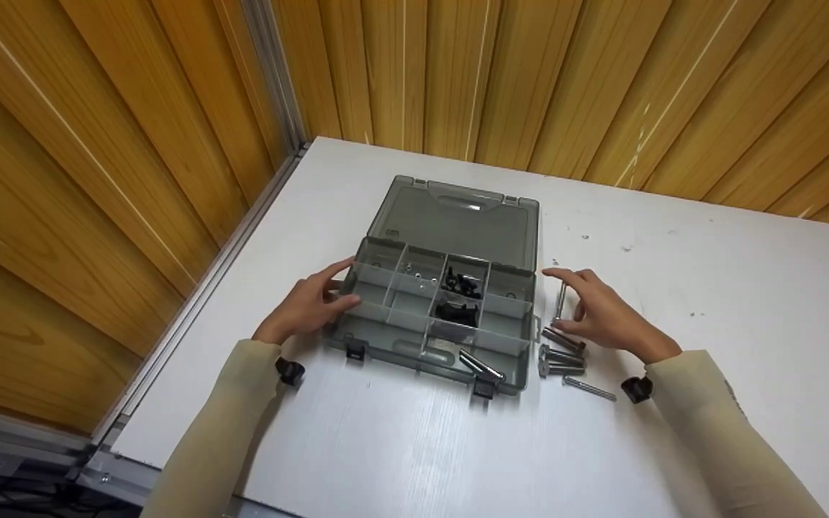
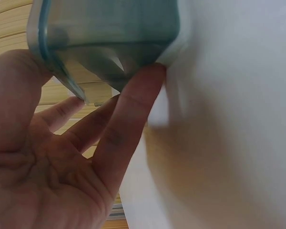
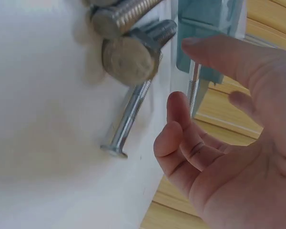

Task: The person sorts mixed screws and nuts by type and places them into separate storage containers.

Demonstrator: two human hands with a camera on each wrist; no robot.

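We saw the grey plastic case (image 1: 393,332) standing on the white table (image 1: 386,439), its lid (image 1: 458,223) swung fully back behind it, and the left hand (image 1: 306,306) holding it by the left side, thumb at the rim and fingers against the outer wall, spread a little apart. The right hand (image 1: 605,313) was beside the case's right side, fingers bent loosely with a clear gap between thumb and forefinger; we found nothing gripped there, though a long slim bolt (image 1: 560,301) lay within that gap. Whether a fingertip touched it, we could not tell. Nearer us, also to the right of the case, lay a dark-ended bolt (image 1: 563,339), a pair of thick bolts (image 1: 565,370) side by side, and another slim bolt (image 1: 589,388) with a flat head. Inside the case, we noticed two silver pieces (image 1: 481,365) slanting across the front right compartment, black parts (image 1: 463,283) filling some of two compartments in the third column, and tiny shiny bits (image 1: 422,278) in the second.
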